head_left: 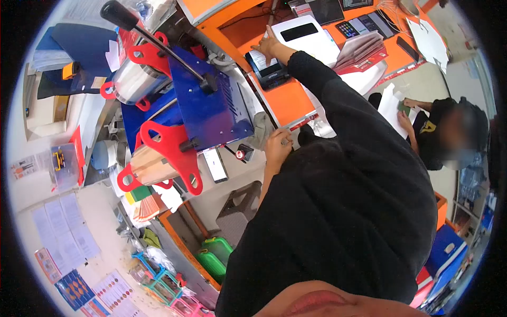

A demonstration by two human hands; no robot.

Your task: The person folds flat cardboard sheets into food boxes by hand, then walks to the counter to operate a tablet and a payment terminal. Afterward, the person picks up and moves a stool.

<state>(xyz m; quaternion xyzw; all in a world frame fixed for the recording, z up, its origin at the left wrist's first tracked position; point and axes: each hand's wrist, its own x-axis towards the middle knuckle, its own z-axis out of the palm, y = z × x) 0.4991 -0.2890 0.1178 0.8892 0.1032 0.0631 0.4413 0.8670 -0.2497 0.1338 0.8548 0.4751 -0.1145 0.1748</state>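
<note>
My right hand (270, 47) reaches across the orange counter (290, 103) to a small black printer (272, 76). Its fingers are spread over the white paper (261, 59) on top of the printer; I see no grip on it. A white box-like machine (301, 31) with a dark panel stands right beside that hand. Close to my body, by the counter's front edge, is my left hand (278, 148). Its fingers are curled, and whatever lies under them is hidden. A grey cloth (262, 129) hangs next to it.
A blue press-like machine (206, 105) with red brackets and a long black lever (158, 45) stands at left. Below it lie a phone (215, 165) and a brown stool (237, 208). Red-covered booklets (362, 53) lie right of my arm. Another person (449, 132) holds papers at right.
</note>
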